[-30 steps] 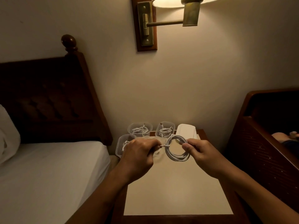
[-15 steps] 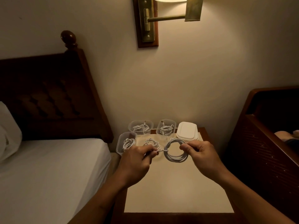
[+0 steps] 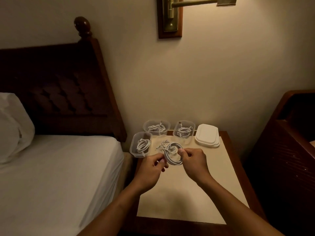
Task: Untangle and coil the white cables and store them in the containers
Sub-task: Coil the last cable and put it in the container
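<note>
The white cable sits just below the middle of the frame, wound into a small ring of several turns and held up between the two hands above the far end of the bedside table; the left hand has its fingers curled and pinches the ring's left edge between thumb and fingertips; the right hand pinches the right edge the same way, its other fingers folded in.

The cable looks thin, light and limp, with some spring in it, so the turns will likely fan out once the pinch eases; the plugs at the ends are the only stiff parts. The best hold is probably across all the turns at once, on opposite sides of the ring, as both hands have it; a loose tail pokes out at the ring's upper left and may snag.

Three clear tubs already hold a coiled cable each: one left of the hands, one at the back, one to its right. A fourth tub stands right behind the held ring, partly hidden; whether the strands seen there lie in it or belong to the ring, I cannot tell. A stack of white lids lies at the back right of the table; the ring must stay narrow enough to drop in flat.
</note>
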`<action>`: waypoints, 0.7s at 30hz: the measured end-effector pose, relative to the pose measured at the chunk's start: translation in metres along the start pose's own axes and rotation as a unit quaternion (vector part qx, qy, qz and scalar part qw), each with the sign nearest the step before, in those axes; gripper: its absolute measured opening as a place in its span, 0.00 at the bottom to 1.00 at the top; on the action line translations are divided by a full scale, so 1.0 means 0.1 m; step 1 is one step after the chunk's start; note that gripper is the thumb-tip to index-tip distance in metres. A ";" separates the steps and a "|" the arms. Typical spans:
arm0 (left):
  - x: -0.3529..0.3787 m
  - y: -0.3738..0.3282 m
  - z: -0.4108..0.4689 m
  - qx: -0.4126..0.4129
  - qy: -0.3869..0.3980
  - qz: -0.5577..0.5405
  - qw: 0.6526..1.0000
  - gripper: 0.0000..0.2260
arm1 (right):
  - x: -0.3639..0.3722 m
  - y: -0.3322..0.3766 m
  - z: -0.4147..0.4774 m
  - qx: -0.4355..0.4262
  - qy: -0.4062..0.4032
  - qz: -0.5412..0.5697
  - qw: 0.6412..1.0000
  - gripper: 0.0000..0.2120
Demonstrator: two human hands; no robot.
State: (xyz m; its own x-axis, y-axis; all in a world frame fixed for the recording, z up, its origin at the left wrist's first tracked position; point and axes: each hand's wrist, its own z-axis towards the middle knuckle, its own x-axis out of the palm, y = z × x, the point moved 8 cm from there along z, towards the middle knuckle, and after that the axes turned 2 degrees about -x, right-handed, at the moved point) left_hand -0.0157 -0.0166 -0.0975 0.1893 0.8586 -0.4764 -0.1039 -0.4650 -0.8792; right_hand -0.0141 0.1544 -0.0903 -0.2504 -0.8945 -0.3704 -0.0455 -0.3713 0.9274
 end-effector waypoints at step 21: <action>0.22 1.76 0.28 -0.068 0.015 0.406 0.911 0.36 | 1.69 -0.09 1.49 0.014 0.096 -0.112 0.989 0.15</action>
State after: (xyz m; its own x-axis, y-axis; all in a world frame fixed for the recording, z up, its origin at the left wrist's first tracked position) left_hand -0.0573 -0.0734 -0.2625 0.1307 0.2153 -0.9678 -0.1004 -0.9682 -0.2289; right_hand -0.1998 0.0436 -0.1531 -0.0430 -0.8227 -0.5668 -0.1057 -0.5604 0.8214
